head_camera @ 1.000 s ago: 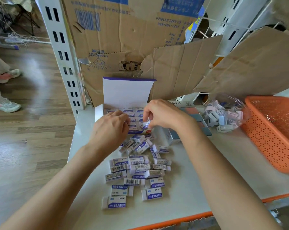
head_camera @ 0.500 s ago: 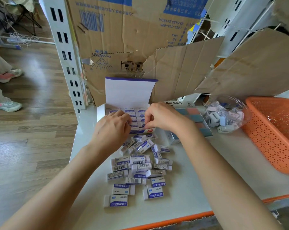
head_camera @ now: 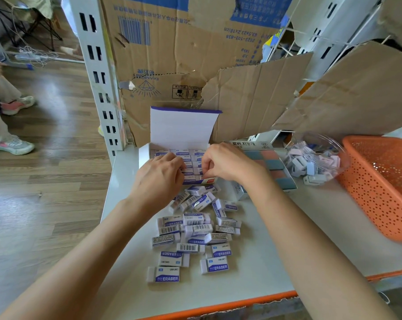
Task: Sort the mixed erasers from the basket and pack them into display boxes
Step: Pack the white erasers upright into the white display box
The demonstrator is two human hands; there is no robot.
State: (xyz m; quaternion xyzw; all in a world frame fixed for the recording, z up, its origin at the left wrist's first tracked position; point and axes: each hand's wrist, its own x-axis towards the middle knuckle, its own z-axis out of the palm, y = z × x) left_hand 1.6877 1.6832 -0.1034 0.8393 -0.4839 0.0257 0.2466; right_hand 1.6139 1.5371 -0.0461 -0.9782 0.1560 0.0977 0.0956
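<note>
Because its lid (head_camera: 183, 128) stood upright against the cardboard (head_camera: 253, 100) at 12 o'clock, the box (head_camera: 144, 155) was open to both hands from the near side. It sat toward the far edge of the table (head_camera: 276, 239), with white-and-purple erasers laid flat in columns, labels up. It looked nearly full; any gap was probably in the front row.

Left hand (head_camera: 159, 179): knuckles up, fingers bent down onto the left and middle columns. It was probably steadying the rows so they would not shift. Fingertips were hidden, so whether it gripped anything could not be told.

Right hand (head_camera: 227, 165): at the box's front right, thumb and forefinger pinching an eraser (head_camera: 205, 178) that the fingers mostly covered. Judged step: seating one piece into the front row.

Pile (head_camera: 195, 229): loose erasers of the same kind, at 6 o'clock of the box and just beside its front wall. Some lay label up, some barcode up. They were presumably kept close for short reaches. Many were not yet packed.

Basket (head_camera: 380, 185): orange, at 3 o'clock, well apart from the box; its inside was not readable from this angle. Between the two stood a second box (head_camera: 271, 162) of coloured blocks and a clear tub (head_camera: 310, 162) of pastel pieces. Each kind apparently had its own container.

Risk: forcing a tight piece could buckle the neighbouring row.
</note>
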